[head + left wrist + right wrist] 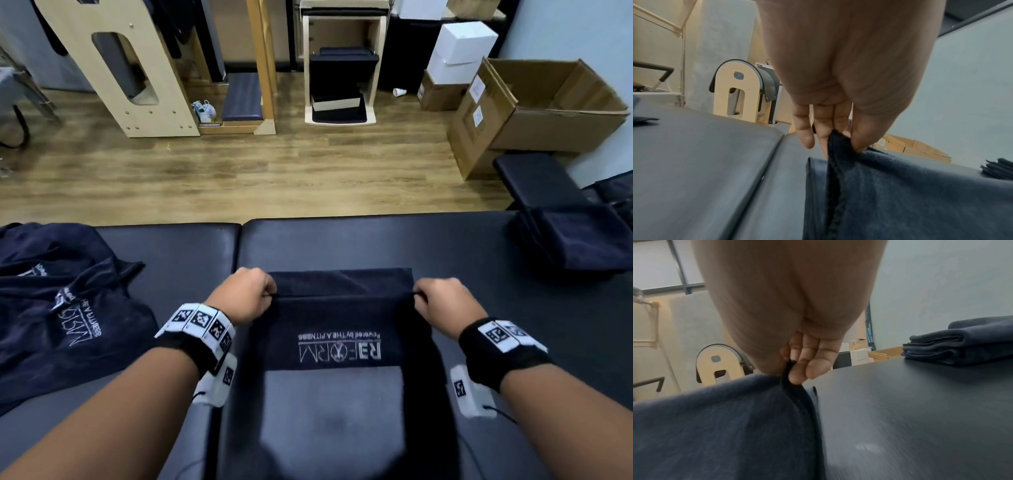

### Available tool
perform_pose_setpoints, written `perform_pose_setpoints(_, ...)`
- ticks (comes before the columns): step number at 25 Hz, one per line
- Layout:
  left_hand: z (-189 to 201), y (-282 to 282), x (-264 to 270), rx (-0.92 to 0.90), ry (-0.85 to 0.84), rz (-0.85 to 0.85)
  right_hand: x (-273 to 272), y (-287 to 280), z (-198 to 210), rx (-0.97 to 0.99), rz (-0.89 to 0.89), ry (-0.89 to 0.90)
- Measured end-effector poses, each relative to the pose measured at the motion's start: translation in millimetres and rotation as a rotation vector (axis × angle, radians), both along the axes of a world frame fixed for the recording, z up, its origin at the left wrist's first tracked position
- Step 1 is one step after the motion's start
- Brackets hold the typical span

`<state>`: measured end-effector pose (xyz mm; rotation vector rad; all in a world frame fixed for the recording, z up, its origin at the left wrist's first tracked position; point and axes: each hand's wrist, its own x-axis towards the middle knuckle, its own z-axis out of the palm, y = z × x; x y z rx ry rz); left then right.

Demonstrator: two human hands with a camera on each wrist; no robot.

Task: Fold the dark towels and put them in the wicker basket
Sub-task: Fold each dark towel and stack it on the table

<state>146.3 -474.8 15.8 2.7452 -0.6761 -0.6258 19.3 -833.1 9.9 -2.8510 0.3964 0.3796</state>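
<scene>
Head view gives me both hands on one dark towel [337, 329] spread over the black padded table [479, 260]. My left hand [245, 294] pinches the towel's left corner, and my right hand [443, 301] pinches the right corner; the two are held apart with the cloth's edge stretched between them. White lettering on the towel sits just nearer to me than that held edge, and a further layer of the same towel lies flat on the table just beyond the hands.

From the left wrist I see the thumb and fingers [822, 129] closed on a bunched fold of the cloth. The right wrist shows the same: fingertips [803, 368] and thumb clamped on the dark hem.

Well off to the left of my left hand lies a crumpled heap of dark towels [65, 308]. Far to the right of my right hand rests a stack of folded towels [579, 240], also on the table. Beyond the hands is a wooden floor [239, 178] with cardboard boxes [534, 113].
</scene>
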Motion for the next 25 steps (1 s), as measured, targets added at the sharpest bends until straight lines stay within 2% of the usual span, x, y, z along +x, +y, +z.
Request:
perform_pose_setpoints(6, -17, -17, 51, 0.009, -0.038, 0.016, 56, -3, -19, -0.031, -0.065, 0.033)
perform_pose_setpoints(8, -26, -17, 55, -0.032, -0.08, 0.047, 58, -1, -21, -0.026, -0.077, -0.039)
perform_pose_setpoints(10, -36, -18, 55, -0.052, -0.094, 0.003, 56, 3, -23, 0.021, -0.078, -0.145)
perform_pose_setpoints(11, -42, -19, 54, -0.041, -0.078, -0.051, 53, 8, -23, 0.035, -0.061, -0.154)
perform_pose_setpoints(13, -51, -20, 49, 0.022, -0.015, -0.159, 41, 20, -28, 0.025, 0.03, -0.042)
perform_pose_setpoints(16, -56, -21, 44, 0.16, -0.025, -0.165, 19, 41, -37, 0.01, 0.161, 0.171)
perform_pose_setpoints(20, -43, -23, 27, 0.326, -0.133, -0.205, 9, 54, -42, 0.008, 0.109, 0.125)
perform_pose_setpoints(25, -37, -15, -41, 0.424, -0.085, -0.139, -6, 80, -36, 0.034, 0.233, 0.149)
